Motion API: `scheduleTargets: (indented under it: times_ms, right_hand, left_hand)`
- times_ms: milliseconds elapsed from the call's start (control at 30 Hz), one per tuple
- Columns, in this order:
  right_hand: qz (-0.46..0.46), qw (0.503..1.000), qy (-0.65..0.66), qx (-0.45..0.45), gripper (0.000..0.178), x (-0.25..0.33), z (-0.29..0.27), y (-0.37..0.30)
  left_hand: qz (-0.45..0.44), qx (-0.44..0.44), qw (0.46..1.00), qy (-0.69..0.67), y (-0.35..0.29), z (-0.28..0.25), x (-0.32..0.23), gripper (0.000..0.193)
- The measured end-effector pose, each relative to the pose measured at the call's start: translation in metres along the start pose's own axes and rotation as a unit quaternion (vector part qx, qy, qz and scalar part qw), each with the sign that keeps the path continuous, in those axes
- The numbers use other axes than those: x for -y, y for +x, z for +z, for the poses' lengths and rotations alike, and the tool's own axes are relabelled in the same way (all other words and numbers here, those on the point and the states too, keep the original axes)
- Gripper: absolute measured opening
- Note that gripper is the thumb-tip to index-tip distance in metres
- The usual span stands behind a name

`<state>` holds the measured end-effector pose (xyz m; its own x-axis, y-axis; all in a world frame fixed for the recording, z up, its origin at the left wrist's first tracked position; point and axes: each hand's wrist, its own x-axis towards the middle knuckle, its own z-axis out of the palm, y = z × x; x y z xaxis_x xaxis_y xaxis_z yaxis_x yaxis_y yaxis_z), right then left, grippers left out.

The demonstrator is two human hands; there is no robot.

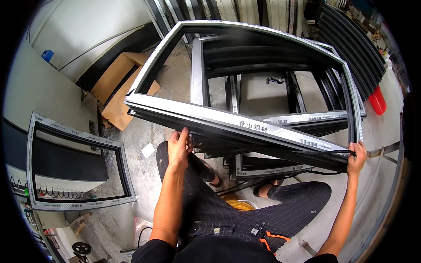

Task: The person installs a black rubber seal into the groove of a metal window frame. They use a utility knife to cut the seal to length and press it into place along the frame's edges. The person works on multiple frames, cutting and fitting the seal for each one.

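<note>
A large window frame [193, 108], black with white printed film on its faces, is tilted in front of me above other frames. My left hand [179, 147] is closed at its near edge, left of the middle, thumb against the dark side. My right hand [357, 158] is closed round the frame's near right corner. A thin black strip [326, 152] runs along the frame to my right hand and bends there; whether the fingers also grip it, I cannot tell. Under the lifted frame lie several similar frames [197, 72], partly hidden by it.
A smaller filmed frame [127, 171] leans at the left. Flattened cardboard [125, 103] lies beyond it. Long profiles [280, 17] stand at the back, with curved black pieces [351, 48] stacked at the right beside a red container [377, 101]. A yellow coil [237, 203] lies between my legs.
</note>
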<state>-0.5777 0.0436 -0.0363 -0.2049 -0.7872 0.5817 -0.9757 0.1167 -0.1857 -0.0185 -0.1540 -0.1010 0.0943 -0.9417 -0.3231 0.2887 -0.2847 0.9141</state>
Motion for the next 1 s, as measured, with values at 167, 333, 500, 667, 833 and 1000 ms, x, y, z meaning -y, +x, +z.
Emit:
scheduleTargets:
  times_ms: [167,333,500,667,833,1000]
  right_hand:
    - [-0.004,1.000,0.001,0.003,0.025,-0.003,0.002,0.001]
    - [-0.010,1.000,-0.010,-0.023,0.024,0.007,0.002,0.002]
    - [-0.005,0.999,0.005,-0.032,0.022,0.007,0.003,0.001]
    - [-0.011,0.999,-0.006,-0.045,0.019,0.008,0.003,0.000]
    - [0.002,1.000,-0.008,-0.029,0.019,0.010,0.000,0.002]
    - [0.001,0.999,-0.004,-0.036,0.019,0.012,0.002,0.002]
  left_hand:
    - [0.018,0.016,0.998,0.061,-0.008,0.003,0.001,0.035]
    - [0.029,-0.004,0.998,0.054,-0.009,0.006,0.003,0.035]
    - [-0.104,0.011,0.993,0.062,-0.034,0.019,-0.001,0.045]
    - [-0.094,0.036,0.995,0.000,-0.027,0.031,0.011,0.042]
    - [-0.075,0.025,0.997,0.024,-0.026,0.028,0.020,0.040]
    - [-0.127,0.123,0.984,0.008,-0.038,0.047,0.032,0.038]
